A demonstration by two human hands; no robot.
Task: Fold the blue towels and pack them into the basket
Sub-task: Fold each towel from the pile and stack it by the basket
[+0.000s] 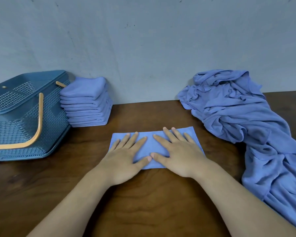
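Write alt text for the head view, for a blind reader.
A left hand and right hand press flat on a folded blue cloth towel on a brown wooden table. Left: a stack of folded blue towels beside a blue plastic basket; right: a crumpled blue cloth pile.

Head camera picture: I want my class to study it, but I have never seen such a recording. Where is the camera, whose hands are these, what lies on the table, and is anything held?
No machine here: a person wears one camera on the head, looking forward and down, so you see their own arms. The left hand and right hand lie flat, fingers straight, pressing a partly folded blue towel onto the brown table; nothing is gripped. At left stands a blue basket with an orange handle, and beside it a stack of folded towels. On the right lies a crumpled pile of unfolded towels.
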